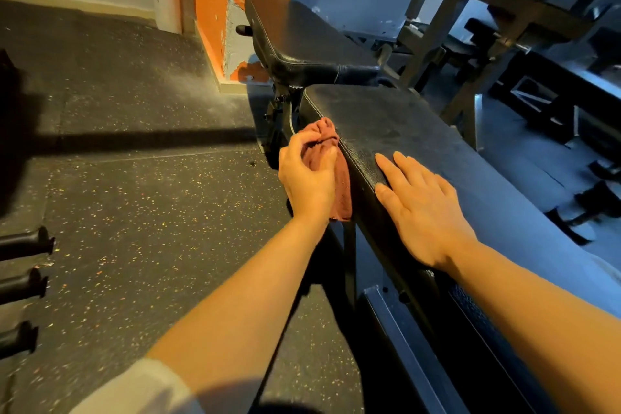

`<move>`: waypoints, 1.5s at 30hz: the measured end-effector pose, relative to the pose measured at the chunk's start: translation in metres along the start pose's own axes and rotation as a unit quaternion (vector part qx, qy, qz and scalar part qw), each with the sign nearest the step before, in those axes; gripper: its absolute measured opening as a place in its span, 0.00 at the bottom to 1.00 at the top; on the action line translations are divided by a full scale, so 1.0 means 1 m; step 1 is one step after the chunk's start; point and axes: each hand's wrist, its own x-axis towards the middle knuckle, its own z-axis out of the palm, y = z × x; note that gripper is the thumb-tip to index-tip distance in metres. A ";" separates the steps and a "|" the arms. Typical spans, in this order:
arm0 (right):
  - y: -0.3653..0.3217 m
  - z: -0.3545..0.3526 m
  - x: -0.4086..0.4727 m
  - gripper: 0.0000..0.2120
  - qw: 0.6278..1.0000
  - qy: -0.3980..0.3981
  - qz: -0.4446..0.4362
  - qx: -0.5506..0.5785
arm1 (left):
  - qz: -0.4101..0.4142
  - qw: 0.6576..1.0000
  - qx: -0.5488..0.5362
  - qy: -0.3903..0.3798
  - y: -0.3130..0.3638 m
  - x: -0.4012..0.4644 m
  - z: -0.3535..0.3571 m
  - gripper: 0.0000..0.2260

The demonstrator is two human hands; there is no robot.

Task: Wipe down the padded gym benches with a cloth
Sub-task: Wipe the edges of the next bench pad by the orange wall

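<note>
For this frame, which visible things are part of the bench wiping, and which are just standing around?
Part of the job:
- red cloth, bunched in the left hand against the pad's side edge
- near bench pad, with the right hand flat on top
- far bench pad

Just about:
- bar ends at left
- orange pillar
- metal rack behind

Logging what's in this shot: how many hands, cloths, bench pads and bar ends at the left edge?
Hands: 2, left hand and right hand
Cloths: 1, cloth
Bench pads: 2, near pad and far pad
Bar ends: 3, bar ends
Total: 8
</note>
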 end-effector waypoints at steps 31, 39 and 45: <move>0.017 -0.008 -0.069 0.12 0.945 0.265 0.178 0.068 | -0.011 0.988 0.042 -0.151 0.021 -0.123 -0.046 0.14; 0.014 -0.005 -0.006 0.24 0.999 -0.039 -0.003 0.002 | 0.060 0.995 0.017 -0.074 0.013 -0.086 -0.015 0.15; -0.018 -0.006 0.057 0.27 0.997 -0.062 0.042 0.003 | 0.032 0.998 -0.003 -0.059 -0.011 -0.043 -0.007 0.15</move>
